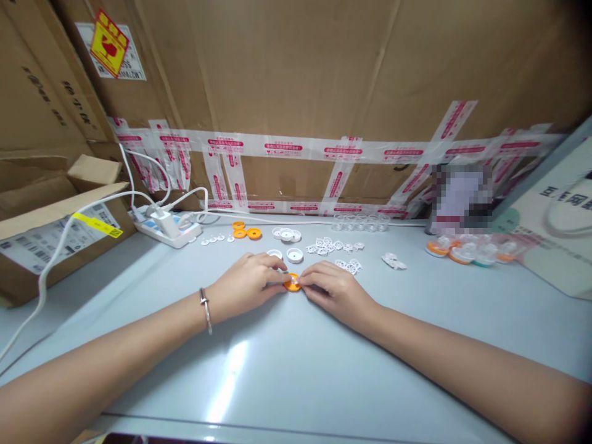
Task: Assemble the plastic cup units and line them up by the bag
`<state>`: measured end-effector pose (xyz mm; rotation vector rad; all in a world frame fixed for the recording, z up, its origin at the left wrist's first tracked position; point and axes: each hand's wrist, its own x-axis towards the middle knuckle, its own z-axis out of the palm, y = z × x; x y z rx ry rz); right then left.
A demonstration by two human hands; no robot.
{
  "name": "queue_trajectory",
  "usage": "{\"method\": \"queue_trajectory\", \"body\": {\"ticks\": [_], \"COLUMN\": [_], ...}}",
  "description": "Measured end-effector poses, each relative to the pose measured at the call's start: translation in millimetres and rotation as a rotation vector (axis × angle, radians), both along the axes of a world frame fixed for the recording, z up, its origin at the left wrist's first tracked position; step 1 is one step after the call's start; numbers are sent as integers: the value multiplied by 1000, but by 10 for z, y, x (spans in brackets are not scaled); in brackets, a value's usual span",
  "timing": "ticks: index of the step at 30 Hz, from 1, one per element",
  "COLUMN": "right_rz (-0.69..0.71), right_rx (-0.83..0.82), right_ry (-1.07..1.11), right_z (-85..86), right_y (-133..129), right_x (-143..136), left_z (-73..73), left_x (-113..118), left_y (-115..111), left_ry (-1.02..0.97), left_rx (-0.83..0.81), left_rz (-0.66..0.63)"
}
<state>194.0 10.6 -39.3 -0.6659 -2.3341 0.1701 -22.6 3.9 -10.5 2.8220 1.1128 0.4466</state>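
Note:
An orange round cap [292, 287] with a raised rim lies on the table between my hands, with something small and white inside it. My left hand [247, 280], wearing a bracelet, pinches the cap's left edge. Fingers closed, my right hand [340, 293] grips its right side; its fingertips partly hide the small white part. Just beyond are a white round cap [295, 255] and another white cap [275, 253], partly behind my left fingers. White openwork pieces [350, 266] lie behind my right hand.
Farther back are orange caps [253, 234], stacked white caps [287, 234], small white discs [218, 238] and clear round pieces [361, 223]. A power strip [169, 231] with cables and an open carton [65, 228] stand left. Orange-and-clear assembled pieces [462, 250] sit right. A large taped box [296, 92] borders the back.

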Motion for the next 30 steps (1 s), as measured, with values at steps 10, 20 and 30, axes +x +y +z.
{"method": "queue_trajectory", "body": {"ticks": [10,20,30], "right_rz": [-32,-11,3], "right_rx": [140,146,51], "right_ry": [-170,-206,-260], "right_z": [35,46,88], "right_y": [-44,-54,-67], "right_x": [-8,-9,-28], "left_z": [10,-5,-2], "left_x": [13,23,27], "left_y": [-14,-26,-36], "left_ry": [21,2,10], "left_rx": [4,-8,-8], "left_rz": [-4,-12,4]}}
